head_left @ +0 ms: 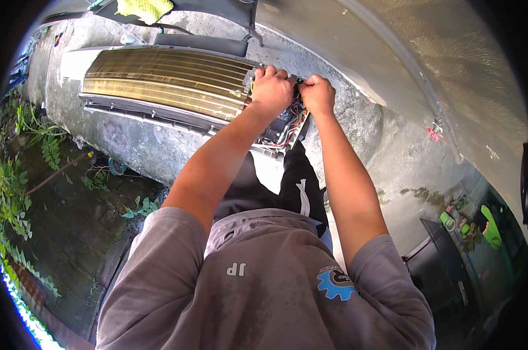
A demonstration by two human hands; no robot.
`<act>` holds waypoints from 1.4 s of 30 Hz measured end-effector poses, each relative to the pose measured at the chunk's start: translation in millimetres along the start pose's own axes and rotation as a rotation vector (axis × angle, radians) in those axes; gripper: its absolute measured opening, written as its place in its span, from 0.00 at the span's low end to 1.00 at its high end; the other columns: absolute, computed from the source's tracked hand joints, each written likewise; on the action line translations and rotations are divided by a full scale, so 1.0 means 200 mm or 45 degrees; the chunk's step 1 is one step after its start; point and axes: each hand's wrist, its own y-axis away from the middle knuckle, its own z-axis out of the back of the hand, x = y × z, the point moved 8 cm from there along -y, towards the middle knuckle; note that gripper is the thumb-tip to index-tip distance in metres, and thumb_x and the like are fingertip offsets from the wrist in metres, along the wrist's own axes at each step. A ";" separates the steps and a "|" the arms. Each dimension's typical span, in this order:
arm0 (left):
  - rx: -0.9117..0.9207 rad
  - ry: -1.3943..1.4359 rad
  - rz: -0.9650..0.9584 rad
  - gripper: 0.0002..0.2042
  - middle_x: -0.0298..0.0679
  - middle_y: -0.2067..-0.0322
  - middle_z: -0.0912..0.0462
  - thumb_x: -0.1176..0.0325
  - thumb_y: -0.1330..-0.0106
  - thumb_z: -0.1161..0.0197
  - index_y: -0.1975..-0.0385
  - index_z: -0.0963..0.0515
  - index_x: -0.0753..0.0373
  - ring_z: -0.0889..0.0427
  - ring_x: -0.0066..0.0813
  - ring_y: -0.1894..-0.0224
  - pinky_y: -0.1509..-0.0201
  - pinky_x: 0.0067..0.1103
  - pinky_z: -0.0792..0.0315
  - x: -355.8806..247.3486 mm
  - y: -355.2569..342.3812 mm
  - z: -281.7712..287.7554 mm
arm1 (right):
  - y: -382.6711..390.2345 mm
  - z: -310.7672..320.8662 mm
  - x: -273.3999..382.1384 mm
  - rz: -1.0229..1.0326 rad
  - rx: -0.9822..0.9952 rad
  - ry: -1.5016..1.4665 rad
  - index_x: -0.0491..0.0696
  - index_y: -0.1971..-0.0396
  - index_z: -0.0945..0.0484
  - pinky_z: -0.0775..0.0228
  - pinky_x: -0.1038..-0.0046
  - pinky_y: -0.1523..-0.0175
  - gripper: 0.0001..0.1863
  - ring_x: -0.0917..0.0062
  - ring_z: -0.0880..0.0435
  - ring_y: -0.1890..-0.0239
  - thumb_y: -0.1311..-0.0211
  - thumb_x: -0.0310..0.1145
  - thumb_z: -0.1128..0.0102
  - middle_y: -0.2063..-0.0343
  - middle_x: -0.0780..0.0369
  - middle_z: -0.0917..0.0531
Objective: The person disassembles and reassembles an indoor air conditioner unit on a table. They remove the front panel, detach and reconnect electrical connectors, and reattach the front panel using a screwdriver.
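An uncovered air conditioner indoor unit [165,76] lies lengthwise before me, its brownish-gold finned coil facing up. At its right end is an open compartment with a bundle of coloured wires [288,135] and dark parts. My left hand [272,90] rests over the end of the coil beside this compartment, fingers bent and closed around something hidden beneath them. Close on its right, my right hand [317,93] is closed in a pinch at the compartment's far right corner. What sits between those fingertips is too small and covered to make out.
The unit lies on a rough concrete ledge [121,131]. Dark panels [202,44] and a yellow-green cloth [144,9] lie beyond it. A wall [357,41] rises at the right. Plants [48,146] and lower, dark ground are on the left.
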 end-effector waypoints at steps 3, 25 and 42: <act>0.080 -0.018 -0.067 0.08 0.32 0.57 0.12 0.60 0.35 0.33 0.62 0.09 0.48 0.19 0.40 0.47 0.37 0.44 0.31 -0.02 -0.01 0.01 | -0.02 0.02 -0.03 -0.106 0.029 0.048 0.51 0.57 0.11 0.23 0.61 0.36 0.21 0.55 0.14 0.44 0.49 0.45 0.20 0.52 0.50 0.11; 0.769 0.320 0.428 0.18 0.38 0.41 0.11 0.62 0.34 0.34 0.44 0.12 0.46 0.15 0.41 0.34 0.27 0.52 0.33 0.09 -0.21 -0.14 | 0.25 0.07 -0.28 -0.350 0.294 -0.972 0.48 0.54 0.10 0.24 0.76 0.59 0.08 0.83 0.17 0.65 0.29 0.33 0.27 0.64 0.70 0.10; 0.850 0.396 0.434 0.20 0.32 0.41 0.10 0.54 0.37 0.22 0.43 0.11 0.39 0.16 0.40 0.33 0.30 0.55 0.28 0.11 -0.20 -0.13 | 0.08 0.04 0.01 -0.236 0.162 -0.050 0.51 0.45 0.20 0.21 0.56 0.34 0.29 0.51 0.15 0.39 0.45 0.43 0.19 0.43 0.54 0.16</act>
